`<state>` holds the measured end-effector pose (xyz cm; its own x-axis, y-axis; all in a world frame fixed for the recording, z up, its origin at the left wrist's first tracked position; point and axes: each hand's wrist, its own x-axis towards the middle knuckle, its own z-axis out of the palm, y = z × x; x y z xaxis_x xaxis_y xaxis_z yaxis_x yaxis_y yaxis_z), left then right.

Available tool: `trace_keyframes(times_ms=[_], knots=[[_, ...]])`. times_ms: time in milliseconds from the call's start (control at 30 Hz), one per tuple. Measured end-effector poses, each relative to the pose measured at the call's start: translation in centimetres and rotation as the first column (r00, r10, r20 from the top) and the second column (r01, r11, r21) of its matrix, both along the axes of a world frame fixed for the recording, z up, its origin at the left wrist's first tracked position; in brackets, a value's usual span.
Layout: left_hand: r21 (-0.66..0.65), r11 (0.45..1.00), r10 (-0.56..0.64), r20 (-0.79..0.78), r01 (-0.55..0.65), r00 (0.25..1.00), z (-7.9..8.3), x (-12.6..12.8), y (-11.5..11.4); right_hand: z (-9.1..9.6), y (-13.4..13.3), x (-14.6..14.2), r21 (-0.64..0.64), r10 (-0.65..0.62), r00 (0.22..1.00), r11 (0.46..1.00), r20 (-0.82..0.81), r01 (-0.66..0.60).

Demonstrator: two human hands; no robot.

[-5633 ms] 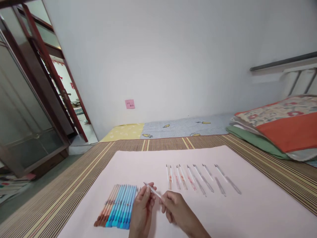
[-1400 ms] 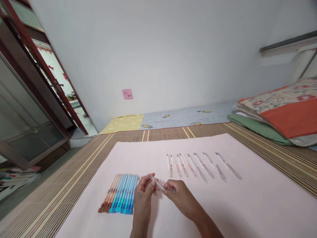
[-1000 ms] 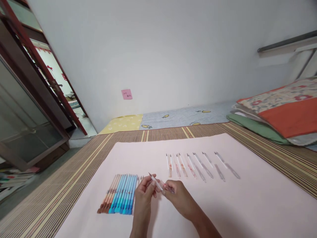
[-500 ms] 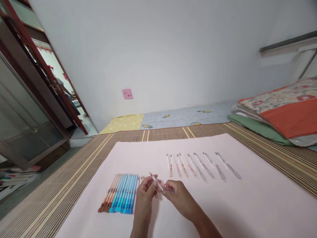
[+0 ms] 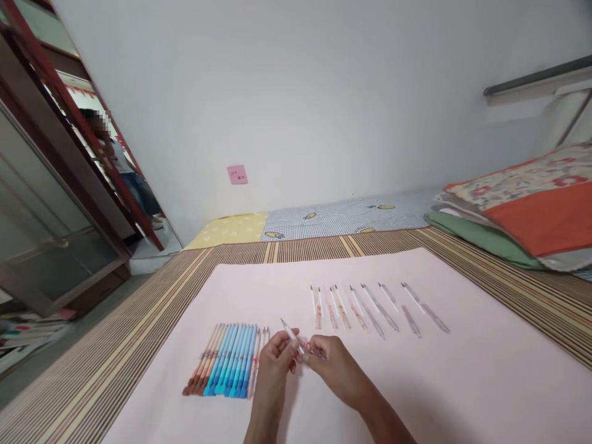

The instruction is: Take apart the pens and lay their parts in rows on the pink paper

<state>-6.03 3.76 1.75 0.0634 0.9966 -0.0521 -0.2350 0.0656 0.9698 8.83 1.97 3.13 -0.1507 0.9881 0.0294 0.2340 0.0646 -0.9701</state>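
Near the middle of the paper, my left hand (image 5: 279,356) is closed around a slim white pen (image 5: 291,331), whose dark tip points up and away to the left. The fingers of my right hand (image 5: 330,357) are closed at the pen's lower end, on a clear piece with pink marks (image 5: 316,351) that is partly hidden by them. Left of my hands lies a tight row of brown and blue pens (image 5: 231,361), with a few pale pink pens (image 5: 257,354) at its right end. Beyond my right hand are several white, dark-tipped pen pieces (image 5: 387,296) and clear or pinkish pieces (image 5: 411,321).
The pink paper (image 5: 416,382) lies on a striped mat (image 5: 152,308). Folded bedding (image 5: 531,216) is stacked at the right. A patterned cloth (image 5: 324,219) runs along the wall, which carries a pink note (image 5: 237,174). A person (image 5: 129,166) is by the doorway at left.
The white pen and my left hand have shifted very slightly to the right; both hands keep their hold. In the doorway, the person has come further into view.
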Motion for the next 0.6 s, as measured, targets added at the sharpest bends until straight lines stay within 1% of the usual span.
trace_keyframes(times_ms=[233,433,600], knots=[[-0.025,0.999,-0.019,0.019,0.02,1.0,-0.5,-0.14,0.16,-0.25,0.11,-0.05,0.0,-0.023,1.0,1.0,0.015,0.023],[-0.051,0.998,0.038,0.096,-0.033,0.995,-0.51,-0.16,0.23,-0.51,0.2,-0.01,-0.011,-0.017,0.999,1.0,0.041,0.017],[-0.062,0.997,0.049,0.126,-0.042,0.991,-0.89,-0.29,0.48,-0.69,0.14,0.03,-0.018,-0.004,0.997,1.0,0.082,0.006]])
